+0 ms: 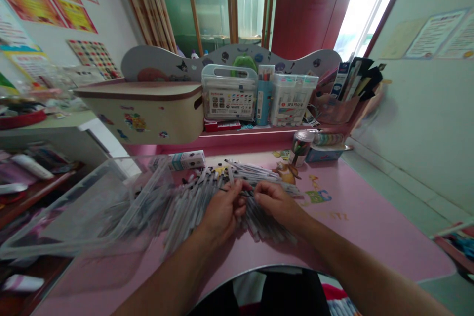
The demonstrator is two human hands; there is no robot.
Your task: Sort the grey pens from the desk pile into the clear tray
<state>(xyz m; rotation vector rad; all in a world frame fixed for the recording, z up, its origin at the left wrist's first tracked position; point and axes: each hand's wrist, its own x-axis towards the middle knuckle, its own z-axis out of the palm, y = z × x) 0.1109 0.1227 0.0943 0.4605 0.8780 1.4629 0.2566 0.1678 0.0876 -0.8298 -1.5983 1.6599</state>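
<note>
My left hand [226, 208] is closed, thumb against the fingers, on what looks like a slim pen; only small parts of it show. Close by on the right, my right hand [276, 201] has its fingertips pinched together, and what they hold, if anything, is hidden. Under and around both hands lie clear-barrelled pens: a wide row [192, 202] to the left, a bunch [261, 219] below my hands, and a white-looking pile [255, 172] behind them. A transparent plastic bin [74, 247] at the left holds more pens, blurred.
Behind, a shelf carries a lidded cream box [155, 116], a clear handled case [229, 96], a marker case [292, 101] and a pen holder [335, 108]. A small jar [300, 148] and a white-and-teal carton [187, 160] stand on the pink desk [370, 237].
</note>
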